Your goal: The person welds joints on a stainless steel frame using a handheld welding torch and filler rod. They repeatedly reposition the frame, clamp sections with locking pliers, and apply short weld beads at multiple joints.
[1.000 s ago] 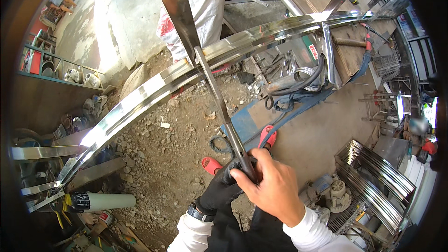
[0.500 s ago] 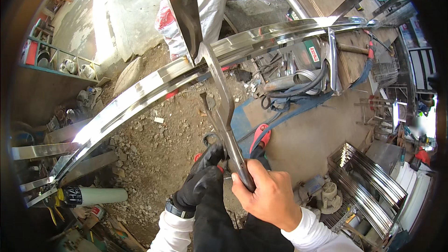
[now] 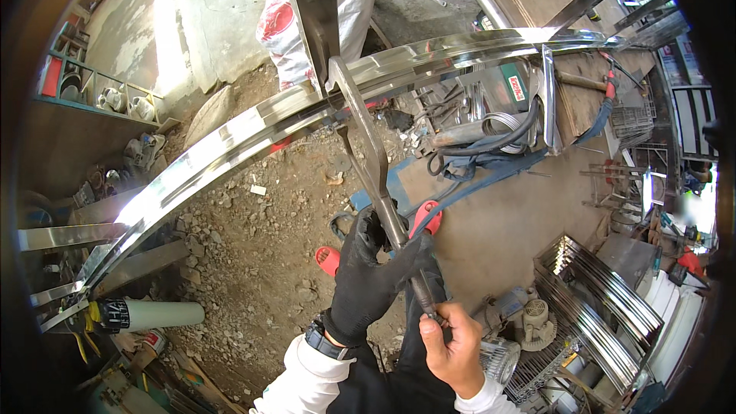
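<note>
I see the black-gloved left hand (image 3: pixel 372 272) wrapped around the body of a long locking C-clamp (image 3: pixel 392 221), with a dark wristwatch (image 3: pixel 326 340) just behind the glove. The bare right hand (image 3: pixel 455 343) pinches the near end of the tool between thumb and fingers, at the small adjusting screw (most of it is hidden from me).

The clamp slants away from the hands, far and slightly left, its jaws apart. The longer, bent one reaches the shiny metal rail (image 3: pixel 230 136), right beside the foot of a polished metal upright (image 3: pixel 312 0); I cannot tell whether it touches either.

Beyond the rail slumps a white woven sack (image 3: pixel 354 8) with red print. Below the tool, red sandals (image 3: pixel 327 261) stand on gravelly ground (image 3: pixel 253 261). To the far right I make out a hammer (image 3: pixel 580 81); near right, an electric motor (image 3: pixel 538 323) beside stacked metal tubing (image 3: pixel 609 314); near left, a pale cylinder (image 3: pixel 165 314) lying on its side.
</note>
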A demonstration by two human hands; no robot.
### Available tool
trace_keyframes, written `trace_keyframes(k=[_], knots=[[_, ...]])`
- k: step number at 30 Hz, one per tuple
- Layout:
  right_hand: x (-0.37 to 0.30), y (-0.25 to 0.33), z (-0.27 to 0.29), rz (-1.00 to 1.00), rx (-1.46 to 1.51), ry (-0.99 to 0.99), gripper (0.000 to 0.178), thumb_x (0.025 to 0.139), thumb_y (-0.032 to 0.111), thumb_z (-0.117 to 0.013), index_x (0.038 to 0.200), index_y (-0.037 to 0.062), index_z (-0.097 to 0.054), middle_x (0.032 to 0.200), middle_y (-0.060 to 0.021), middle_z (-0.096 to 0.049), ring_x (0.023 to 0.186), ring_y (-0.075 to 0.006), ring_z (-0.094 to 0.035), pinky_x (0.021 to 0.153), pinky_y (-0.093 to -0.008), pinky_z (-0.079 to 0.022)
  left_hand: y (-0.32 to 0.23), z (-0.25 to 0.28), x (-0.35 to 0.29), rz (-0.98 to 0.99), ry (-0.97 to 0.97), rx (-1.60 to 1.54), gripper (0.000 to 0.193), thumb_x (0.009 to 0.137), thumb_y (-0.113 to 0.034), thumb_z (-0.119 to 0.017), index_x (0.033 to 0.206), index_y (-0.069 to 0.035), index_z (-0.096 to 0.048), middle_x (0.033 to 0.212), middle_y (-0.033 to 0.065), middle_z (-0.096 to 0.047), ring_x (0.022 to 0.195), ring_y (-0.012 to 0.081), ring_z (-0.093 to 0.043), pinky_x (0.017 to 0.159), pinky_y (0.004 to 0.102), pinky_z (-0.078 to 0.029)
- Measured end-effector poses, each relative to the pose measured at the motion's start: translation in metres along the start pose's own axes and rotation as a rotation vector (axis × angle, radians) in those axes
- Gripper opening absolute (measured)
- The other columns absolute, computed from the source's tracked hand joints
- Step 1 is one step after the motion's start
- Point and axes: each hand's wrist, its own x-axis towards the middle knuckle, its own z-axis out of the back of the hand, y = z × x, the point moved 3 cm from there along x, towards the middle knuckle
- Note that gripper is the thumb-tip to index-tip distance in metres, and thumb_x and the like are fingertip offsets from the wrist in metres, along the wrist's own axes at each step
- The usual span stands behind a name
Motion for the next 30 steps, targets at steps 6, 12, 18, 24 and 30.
trace_keyframes(k=[6, 12, 18, 24, 30], knots=[[-0.008, -0.008, -0.020, -0.462, 0.554, 0.120, 0.063, 0.110, 0.047, -0.033, 0.065, 0.0061, -0.050, 0.055, -0.0042, -0.052, 0.051, -0.0117, -0.047, 0.047, -0.0285, -0.035, 0.001, 0.004, 0.002, -0.017, 0.016, 0.063, 0.052, 0.093, -0.001, -0.070, 0.139, 0.001, -0.046, 0.111, 0.0060, -0.061, 0.090, 0.0100, -0.060, 0.075, 0.0243, -0.050], [0.027, -0.019, 0.000, -0.154, 0.376, 0.068, 0.069, 0.093, 0.057, -0.062, 0.125, -0.0038, -0.053, 0.114, -0.0154, -0.062, 0.102, -0.0207, -0.058, 0.092, -0.0339, -0.045, -0.005, 0.004, 0.001, 0.010, 0.014, 0.029, 0.054, 0.093, -0.003, -0.072, 0.140, 0.001, -0.046, 0.109, 0.0057, -0.062, 0.089, 0.0111, -0.061, 0.077, 0.0255, -0.051], [0.072, -0.016, -0.013, -0.189, 0.308, 0.661, 0.089, 0.081, 0.039, -0.080, 0.147, -0.0060, -0.039, 0.135, -0.0179, -0.054, 0.124, -0.0286, -0.053, 0.109, -0.0402, -0.038, -0.009, 0.007, 0.004, 0.004, 0.014, 0.017, 0.056, 0.089, -0.006, -0.077, 0.136, 0.000, -0.046, 0.105, 0.0060, -0.065, 0.092, 0.0108, -0.063, 0.079, 0.0276, -0.054], [0.064, -0.023, -0.026, -0.253, 0.361, 0.548, 0.074, 0.080, 0.026, -0.078, 0.139, -0.0068, -0.046, 0.124, -0.0189, -0.059, 0.114, -0.0274, -0.058, 0.102, -0.0372, -0.043, -0.011, 0.007, 0.004, 0.033, 0.001, -0.005, 0.059, 0.090, -0.004, -0.076, 0.139, 0.001, -0.044, 0.101, 0.0045, -0.065, 0.087, 0.0101, -0.063, 0.075, 0.0269, -0.053], [0.071, -0.001, -0.030, -0.284, 0.195, 0.523, 0.058, 0.077, 0.020, -0.073, 0.123, -0.0079, -0.054, 0.105, -0.0184, -0.063, 0.089, -0.0290, -0.061, 0.082, -0.0394, -0.048, -0.011, 0.012, 0.002, 0.037, -0.032, 0.059, 0.047, 0.092, -0.006, -0.074, 0.132, 0.001, -0.050, 0.093, 0.0029, -0.065, 0.082, 0.0081, -0.061, 0.071, 0.0256, -0.052]])
